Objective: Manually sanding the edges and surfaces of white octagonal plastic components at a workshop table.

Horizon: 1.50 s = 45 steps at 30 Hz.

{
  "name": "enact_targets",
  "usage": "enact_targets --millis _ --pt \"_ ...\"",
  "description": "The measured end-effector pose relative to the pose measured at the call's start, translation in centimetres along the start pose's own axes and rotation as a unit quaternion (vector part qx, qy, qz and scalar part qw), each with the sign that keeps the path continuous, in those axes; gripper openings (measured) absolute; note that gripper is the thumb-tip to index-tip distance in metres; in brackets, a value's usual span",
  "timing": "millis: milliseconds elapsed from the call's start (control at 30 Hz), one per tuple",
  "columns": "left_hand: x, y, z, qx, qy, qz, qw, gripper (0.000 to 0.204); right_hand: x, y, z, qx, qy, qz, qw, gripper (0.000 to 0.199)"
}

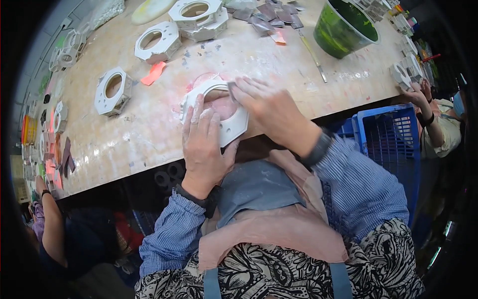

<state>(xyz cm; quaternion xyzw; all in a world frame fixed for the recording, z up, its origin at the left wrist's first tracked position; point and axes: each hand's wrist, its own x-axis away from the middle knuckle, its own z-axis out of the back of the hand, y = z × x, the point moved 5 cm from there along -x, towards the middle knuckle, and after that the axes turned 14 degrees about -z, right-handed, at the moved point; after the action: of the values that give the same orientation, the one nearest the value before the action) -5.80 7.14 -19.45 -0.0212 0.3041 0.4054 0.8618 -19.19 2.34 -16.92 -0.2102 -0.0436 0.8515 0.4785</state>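
Note:
A white octagonal ring (pixel 235 128) with a large round opening lies at the table's front edge, close to my body. My left hand (pixel 206 147) grips its left and near side, with the fingers over the top face. With fingers pressed together, my right hand (pixel 274 109) holds a small dark piece of sandpaper (pixel 231 89) against the ring's upper right rim. Most of that piece is hidden under the fingers. Pinkish dust (pixel 203 79) marks the tabletop around the ring.
More octagonal rings (pixel 158 42) stand left and far on the table (pixel 144 109). Small dark sheets (pixel 271 15) lie at the back, near a thin brush-like tool (pixel 313 57) and a green-stained plastic tub (pixel 343 30). Blue crates (pixel 388 132) stand at right. Co-workers' arms (pixel 52 219) show at both sides.

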Motion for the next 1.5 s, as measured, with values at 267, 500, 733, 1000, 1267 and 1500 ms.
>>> enact_targets --millis 267,500,733,1000,1267,1500 --pt "0.1 -0.1 -0.1 -0.007 0.006 0.004 1.000 0.052 3.2 -0.4 0.4 0.027 0.049 0.027 0.998 0.041" --pt "-0.1 -0.5 0.1 0.001 0.014 0.008 1.000 0.052 2.2 -0.8 0.2 0.054 0.031 0.026 0.998 0.042" --pt "0.2 -0.3 0.0 0.000 0.020 0.009 1.000 0.051 6.7 1.8 3.5 -0.005 0.067 -0.056 0.996 0.041" --pt "0.0 -0.2 0.1 -0.002 0.008 0.003 1.000 0.050 4.1 -1.2 0.0 0.029 0.067 0.008 0.997 0.039" --pt "0.5 -0.4 0.2 -0.006 0.011 0.014 1.000 0.051 2.1 -0.8 -0.4 0.009 0.053 0.041 0.998 0.039" --pt "0.0 -0.1 0.2 -0.002 0.012 0.006 1.000 0.051 -0.6 -0.3 -1.6 -0.004 0.041 -0.030 0.999 0.038"
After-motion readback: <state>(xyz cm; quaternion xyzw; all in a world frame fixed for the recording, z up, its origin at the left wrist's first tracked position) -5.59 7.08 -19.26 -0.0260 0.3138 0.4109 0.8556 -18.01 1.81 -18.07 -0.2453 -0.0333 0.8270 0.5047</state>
